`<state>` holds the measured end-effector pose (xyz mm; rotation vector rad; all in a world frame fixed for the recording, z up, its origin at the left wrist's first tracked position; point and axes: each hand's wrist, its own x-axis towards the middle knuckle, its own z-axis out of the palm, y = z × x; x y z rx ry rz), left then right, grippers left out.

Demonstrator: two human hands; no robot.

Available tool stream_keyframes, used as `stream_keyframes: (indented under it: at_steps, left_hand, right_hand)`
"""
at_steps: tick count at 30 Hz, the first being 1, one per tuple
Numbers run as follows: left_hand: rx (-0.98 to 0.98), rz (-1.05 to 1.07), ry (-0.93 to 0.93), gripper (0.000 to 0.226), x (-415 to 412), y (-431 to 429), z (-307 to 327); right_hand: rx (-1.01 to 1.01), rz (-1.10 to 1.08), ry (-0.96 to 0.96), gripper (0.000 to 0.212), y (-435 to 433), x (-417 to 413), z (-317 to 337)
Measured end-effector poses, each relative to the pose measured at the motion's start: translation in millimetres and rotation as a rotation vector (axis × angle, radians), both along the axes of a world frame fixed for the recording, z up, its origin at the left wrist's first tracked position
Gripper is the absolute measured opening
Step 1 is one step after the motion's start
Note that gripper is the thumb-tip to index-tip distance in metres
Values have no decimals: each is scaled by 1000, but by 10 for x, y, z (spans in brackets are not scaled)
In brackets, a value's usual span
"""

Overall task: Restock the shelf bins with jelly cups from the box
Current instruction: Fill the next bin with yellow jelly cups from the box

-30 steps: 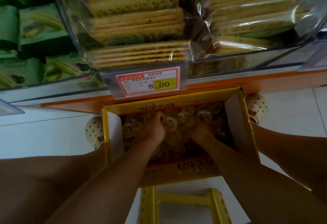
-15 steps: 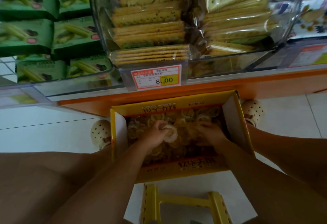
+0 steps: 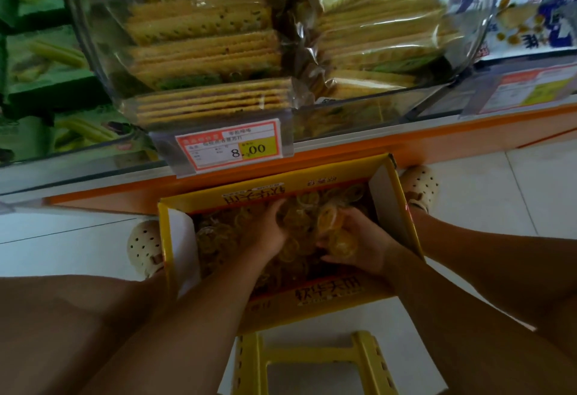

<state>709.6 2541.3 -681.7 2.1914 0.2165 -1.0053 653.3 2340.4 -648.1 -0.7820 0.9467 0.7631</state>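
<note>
Shelf bins (image 3: 199, 60): clear plastic bins stand above the orange shelf edge, packed with wrapped crackers; a price tag (image 3: 229, 145) hangs on the front of the nearest one. No bin for jelly shows here, so the target cannot be told.
Box (image 3: 396, 207): a yellow carton sits open on the pale floor, below the shelf edge and between the person's two shoes, with a yellow stool (image 3: 312, 360) just in front of it.
Jelly cups (image 3: 331, 216): a loose heap of clear cups with yellow-orange filling lies inside the box; none has left it yet.
Left hand (image 3: 268, 229): palm down in the heap, fingers curled over cups at the middle; how many it truly grips is hidden under the hand.
Right hand (image 3: 359, 245): cupped palm up, fingers half closed around several orange cups.
Step in hand: gathering a double handful, by my reading.
Doing it well: press both hands together under the pile so the cups are cradled rather than pinched, take fewer than feels possible, and lift straight up past the carton flaps before turning to the shelf.
Risk: the slick cups may spill from the open gap between the palms.
</note>
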Motion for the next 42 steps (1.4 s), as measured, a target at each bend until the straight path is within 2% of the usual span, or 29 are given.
stream_keyframes:
  at_steps: [2, 5, 10, 13, 16, 18, 20, 22, 24, 26, 31, 33, 36, 38, 42]
  left_hand:
    - [44, -138, 9, 68, -23, -45, -104]
    - [141, -253, -46, 71, -66, -98, -250]
    - [242, -180, -64, 47, -62, -182, -294]
    - [146, -131, -114, 39, -61, -165, -216]
    - [-8, -21, 41, 30, -36, -108, -2]
    - [-95, 36, 144, 27, -19, -87, 198]
    - [-142, 47, 173, 27, -11, -49, 445]
    - [-182, 55, 155, 23, -19, 5, 696]
    - [-228, 49, 98, 19, -39, 58, 981]
    - [-272, 44, 47, 25, -64, 110, 1250]
    - [-426, 125, -67, 10, -172, 250, 1989]
    - [-457, 145, -169, 6, -162, 304, 2281]
    - [-485, 67, -315, 13, -117, 387, 2821]
    - [-490, 21, -419, 13, -92, 455, 3267]
    - [-496, -42, -638, 17, -109, 594, 4148]
  right_hand:
    - [-14, 2, 11, 59, -39, 2, -41]
    - [-17, -9, 31, 54, -100, -39, -87]
    - [-32, -19, 27, 55, -103, -72, -111]
    - [-37, -27, 28, 55, -90, -62, -46]
    - [-37, -14, 25, 42, -55, -22, 82]
    - [-44, 24, -5, 44, 6, 7, 174]
    - [-123, 86, -72, 52, 87, 45, 283]
    - [-173, 117, -153, 42, 169, 68, 444]
    - [-191, 123, -242, 33, 223, 63, 648]
    - [-226, 132, -319, 35, 251, 27, 908]
    - [-488, 157, -542, 65, 322, -126, 1694]
    - [-568, 128, -633, 45, 382, -136, 2025]
    - [-646, 43, -792, 13, 486, -114, 2544]
    - [-702, 25, -898, 9, 548, -99, 2961]
    - [-872, 85, -1164, 14, 612, -55, 3842]
